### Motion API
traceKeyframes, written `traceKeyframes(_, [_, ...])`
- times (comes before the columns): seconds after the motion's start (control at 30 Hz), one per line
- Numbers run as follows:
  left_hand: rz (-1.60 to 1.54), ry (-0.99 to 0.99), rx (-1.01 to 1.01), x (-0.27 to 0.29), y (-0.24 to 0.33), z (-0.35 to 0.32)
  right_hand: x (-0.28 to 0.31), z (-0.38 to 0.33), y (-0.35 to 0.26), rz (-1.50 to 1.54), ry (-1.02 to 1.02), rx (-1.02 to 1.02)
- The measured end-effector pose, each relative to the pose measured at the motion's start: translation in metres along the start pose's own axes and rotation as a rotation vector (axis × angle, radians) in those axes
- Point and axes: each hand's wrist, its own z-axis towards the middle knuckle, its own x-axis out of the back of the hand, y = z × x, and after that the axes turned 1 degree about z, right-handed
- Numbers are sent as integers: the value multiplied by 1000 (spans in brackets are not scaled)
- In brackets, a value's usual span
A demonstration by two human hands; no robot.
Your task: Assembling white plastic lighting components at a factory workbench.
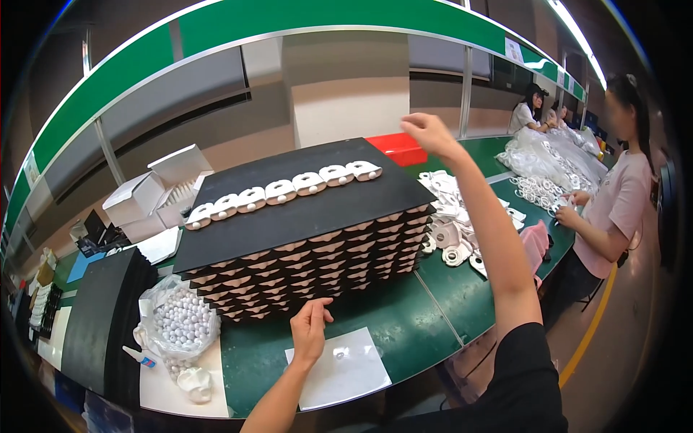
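Note:
A tall stack of black boards (289,216) stands on the green table, with pale moulded parts (329,247) layered between the boards. On its top board runs a row of white rounded pieces (280,191), each with a hole and a small ball at the front. My left hand (309,332) is closed in front of the stack, above a white sheet (346,369); what its fingers hold, if anything, is hidden. My right hand (433,137) is raised beyond the stack's right corner, near a red bin (398,148), its fingers bent and slightly apart with nothing visible in them.
Loose white pieces (451,234) lie right of the stack. A bag of pearly balls (186,317), a small glue bottle (138,356) and more black boards (101,325) are at left, with an opened white carton (137,206) behind. A co-worker (613,195) handles white rings (538,191) at right.

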Motion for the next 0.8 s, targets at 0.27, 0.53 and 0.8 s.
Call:
traceKeyframes(0.27, [82, 101, -111, 19, 7, 3, -3, -127, 90, -890, -242, -108])
traceKeyframes(0.53, [501, 682, -544, 104, 32, 17, 23, -190, 140, -872, -200, 340])
traceKeyframes(0.8, [1550, 480, -31, 296, 8, 5, 4, -264, 57, -474, -339, 479])
